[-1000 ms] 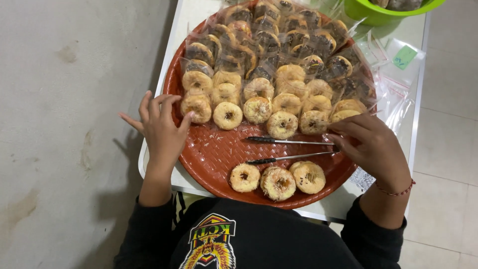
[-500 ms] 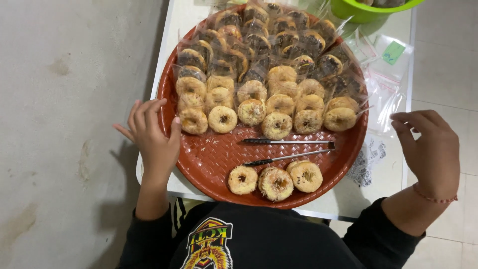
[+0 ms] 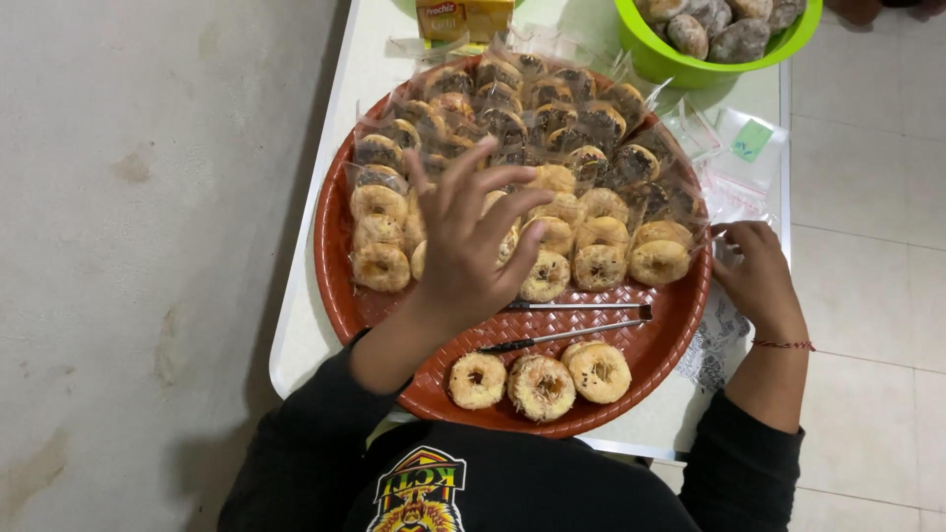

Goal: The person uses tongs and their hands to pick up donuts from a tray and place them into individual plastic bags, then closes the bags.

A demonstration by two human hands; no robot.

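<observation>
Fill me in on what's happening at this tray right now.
A person sits at a small white table with a round red tray of small doughnuts. Their left hand hovers open, fingers spread, above the unwrapped doughnuts in the middle rows. Their right hand rests at the tray's right edge by some clear plastic bags. Bagged doughnuts fill the far half, metal tongs lie on the tray, and three loose doughnuts sit nearest the person.
</observation>
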